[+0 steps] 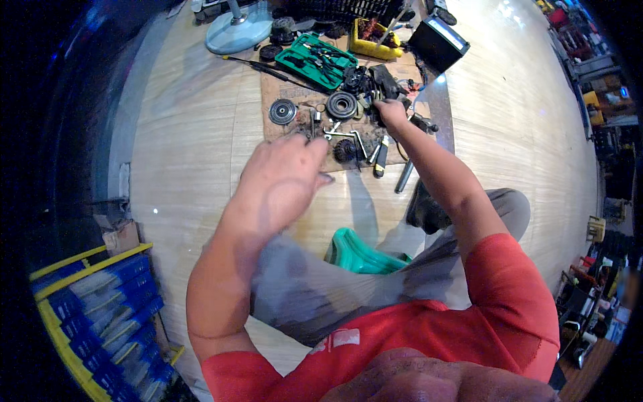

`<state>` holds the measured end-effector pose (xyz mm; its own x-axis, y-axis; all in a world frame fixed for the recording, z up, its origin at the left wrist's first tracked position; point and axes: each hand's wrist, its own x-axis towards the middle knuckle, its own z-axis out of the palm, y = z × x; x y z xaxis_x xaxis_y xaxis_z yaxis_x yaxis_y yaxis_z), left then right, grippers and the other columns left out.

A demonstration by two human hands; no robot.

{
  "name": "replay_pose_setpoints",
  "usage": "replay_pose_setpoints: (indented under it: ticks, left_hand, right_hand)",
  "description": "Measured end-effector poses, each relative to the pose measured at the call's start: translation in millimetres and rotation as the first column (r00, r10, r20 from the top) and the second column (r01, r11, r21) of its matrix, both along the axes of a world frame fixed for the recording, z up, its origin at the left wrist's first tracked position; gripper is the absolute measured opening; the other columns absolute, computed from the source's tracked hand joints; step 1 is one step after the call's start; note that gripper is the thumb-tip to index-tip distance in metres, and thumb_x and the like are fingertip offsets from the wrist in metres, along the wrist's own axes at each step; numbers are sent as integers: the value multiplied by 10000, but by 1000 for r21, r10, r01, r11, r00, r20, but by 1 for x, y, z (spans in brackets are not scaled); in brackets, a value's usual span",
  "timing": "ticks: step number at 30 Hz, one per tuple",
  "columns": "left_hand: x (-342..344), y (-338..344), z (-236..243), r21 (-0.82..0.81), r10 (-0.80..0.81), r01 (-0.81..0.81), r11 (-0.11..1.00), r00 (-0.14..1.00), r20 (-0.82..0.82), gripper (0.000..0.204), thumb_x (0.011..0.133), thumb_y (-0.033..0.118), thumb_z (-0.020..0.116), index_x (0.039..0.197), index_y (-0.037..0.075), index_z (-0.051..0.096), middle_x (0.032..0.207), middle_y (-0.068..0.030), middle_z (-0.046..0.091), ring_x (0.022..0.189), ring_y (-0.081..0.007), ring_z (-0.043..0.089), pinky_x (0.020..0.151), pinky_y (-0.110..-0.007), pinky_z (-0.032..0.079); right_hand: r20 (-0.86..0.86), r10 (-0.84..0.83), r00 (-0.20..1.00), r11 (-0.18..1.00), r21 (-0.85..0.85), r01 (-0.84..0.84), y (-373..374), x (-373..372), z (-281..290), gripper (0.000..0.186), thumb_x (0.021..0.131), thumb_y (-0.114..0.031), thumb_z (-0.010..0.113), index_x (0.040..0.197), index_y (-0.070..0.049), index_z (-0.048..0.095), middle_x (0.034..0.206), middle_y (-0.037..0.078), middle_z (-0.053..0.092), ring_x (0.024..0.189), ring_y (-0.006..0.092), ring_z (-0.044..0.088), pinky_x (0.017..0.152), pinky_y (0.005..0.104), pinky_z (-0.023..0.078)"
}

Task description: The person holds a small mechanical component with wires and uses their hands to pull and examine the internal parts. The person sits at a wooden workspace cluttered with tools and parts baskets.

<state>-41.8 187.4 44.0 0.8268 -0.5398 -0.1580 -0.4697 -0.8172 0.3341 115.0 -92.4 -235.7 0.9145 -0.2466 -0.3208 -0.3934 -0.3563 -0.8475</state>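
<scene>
My left hand is held over the near-left edge of a cardboard sheet, its thumb apart from the fingers. Nothing shows in it, though the fingertips are partly hidden. Beyond it lie a ribbed metal pulley, a bearing-like ring and a dark toothed gear. My right hand is closed at the right of the sheet, against a cluster of dark parts; what its fingers hold is hidden. Nearer me are a wrench and a yellow-and-black utility knife.
An open green tool case, a yellow bin and a black battery-like box stand at the far side. A metal tube lies near my foot. Beneath me is a green stool. Blue bins stand on a yellow rack at left.
</scene>
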Motion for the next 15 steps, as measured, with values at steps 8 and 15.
replay_pose_setpoints:
  ticks: [8, 15]
  left_hand:
    - [10, -1, 14, -76, -22, 18, 997, 999, -46, 443, 765, 240, 641, 1173, 82, 570, 1070, -160, 569, 979, -296, 562, 812, -430, 449]
    - [31, 13, 0, 78, 11, 11, 997, 962, -274, 441, 773, 230, 592, 1195, 106, 568, 1171, -146, 572, 1043, -366, 559, 929, -515, 411]
  right_hand:
    - [112, -196, 974, 963, -165, 213, 26, 128, -77, 347, 770, -304, 617, 875, 19, 688, 869, 257, 654, 849, 388, 641, 769, 412, 478]
    - [219, -81, 972, 822, -538, 189, 28, 268, -124, 516, 839, -442, 500, 843, 43, 675, 912, 267, 651, 930, 418, 622, 851, 453, 474]
